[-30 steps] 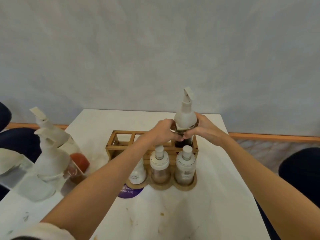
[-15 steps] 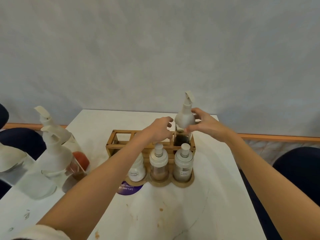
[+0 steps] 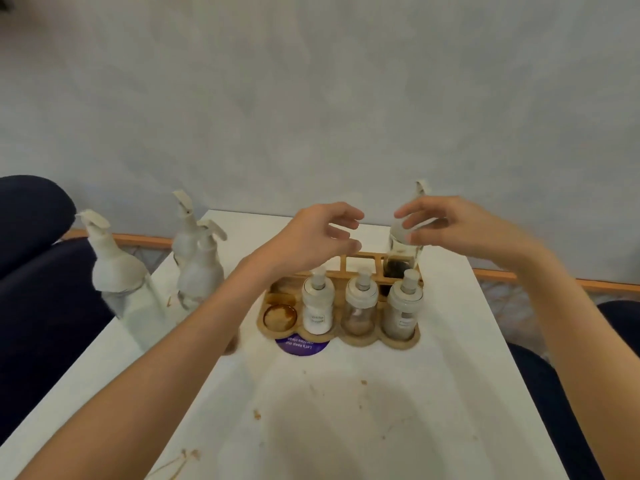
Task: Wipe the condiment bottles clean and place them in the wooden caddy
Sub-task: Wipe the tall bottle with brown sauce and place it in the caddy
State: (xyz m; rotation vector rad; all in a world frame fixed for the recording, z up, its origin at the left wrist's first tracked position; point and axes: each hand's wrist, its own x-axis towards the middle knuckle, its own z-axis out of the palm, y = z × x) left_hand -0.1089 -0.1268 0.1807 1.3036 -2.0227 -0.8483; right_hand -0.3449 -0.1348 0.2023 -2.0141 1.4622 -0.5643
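A second ago both hands were closed around the neck of the tall dispenser bottle (image 3: 403, 258), seating it in the caddy. Now they are off it and lifted a little above the rack. The bottle stands upright by itself in the back right compartment of the wooden caddy (image 3: 360, 340), right of centre in the frame. A dark liquid sits low in its glass and its white spout top pokes up behind the right fingers. I judge this bottle placed, and the next one can be fetched.

The left hand (image 3: 311, 237) hovers at the middle of the frame over the back row. Its fingers are loosely spread and slightly bent, and it holds nothing. The right hand (image 3: 464, 226) hangs just right of it, equally relaxed and empty. Its fingertips overlap the bottle's white shoulder in the view, and I cannot tell whether they brush it or are just in front of it.

Three small pump jars (image 3: 360, 303) fill the front row. The round slot (image 3: 280, 317) at the front left end is vacant and stained brown. At least two back compartments also look free.

Three tall white-topped bottles (image 3: 202, 271) wait at the left of the frame on the white surface (image 3: 346, 427), well apart from the caddy. No cloth shows anywhere. Brown crumbs and smears mark the surface in the lower frame, and a purple sticker (image 3: 301, 345) peeks from under the caddy's front edge.
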